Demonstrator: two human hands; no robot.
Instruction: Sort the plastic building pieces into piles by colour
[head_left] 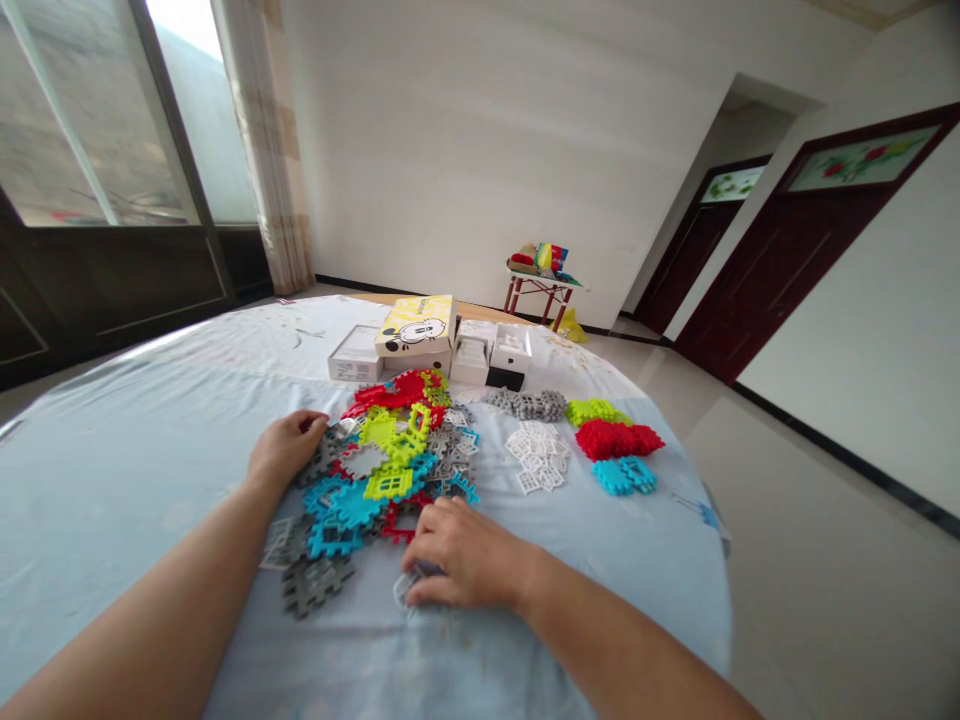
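A mixed heap of plastic interlocking tiles [390,460], red, yellow-green, blue, grey and white, lies on a round table with a pale blue cloth [150,450]. My left hand [289,445] rests at the heap's left edge, fingers curled over grey tiles. My right hand [461,560] lies at the heap's near edge, fingers closed down on a white tile [405,590] that partly shows beneath it. To the right lie sorted piles: white [538,455], grey [529,403], yellow-green [596,411], red [619,438] and blue [624,475].
Behind the heap stand a yellow cartoon-printed box [418,325] and several white boxes [510,350]. The table edge curves down on the right to a tiled floor. A small red-legged table [541,282] with toys stands by the far wall. Dark doors are at right.
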